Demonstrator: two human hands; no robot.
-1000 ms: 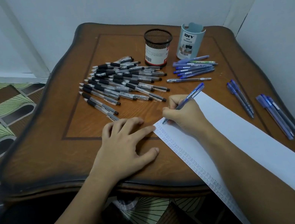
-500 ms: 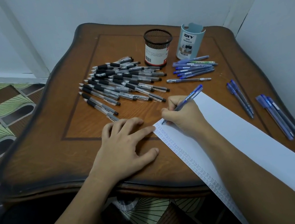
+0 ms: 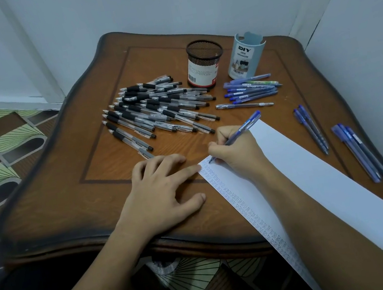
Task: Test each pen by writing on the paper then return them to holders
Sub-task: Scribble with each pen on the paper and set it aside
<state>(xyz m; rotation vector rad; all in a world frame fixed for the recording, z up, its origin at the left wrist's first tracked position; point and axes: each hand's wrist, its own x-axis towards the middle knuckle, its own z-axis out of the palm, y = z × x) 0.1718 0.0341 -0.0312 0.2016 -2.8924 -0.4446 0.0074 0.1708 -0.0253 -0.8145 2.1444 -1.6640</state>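
Note:
My right hand (image 3: 236,151) grips a blue pen (image 3: 246,127) with its tip on the top left corner of the white paper (image 3: 318,182). A column of small written marks runs down the paper's left edge. My left hand (image 3: 160,190) lies flat on the table, its index fingertip touching the paper's corner. A heap of black pens (image 3: 156,110) lies behind my hands. Several blue pens (image 3: 251,89) lie near the holders. A black mesh holder (image 3: 204,63) and a grey-blue holder (image 3: 246,56) stand at the back.
Two blue pens (image 3: 310,128) and three more blue pens (image 3: 360,150) lie right of the paper near the table's right edge. The wooden table (image 3: 67,196) stands in a corner between white walls. The paper overhangs the front edge.
My right hand has shifted slightly toward the paper's top left corner while writing. My left hand has stayed in place.

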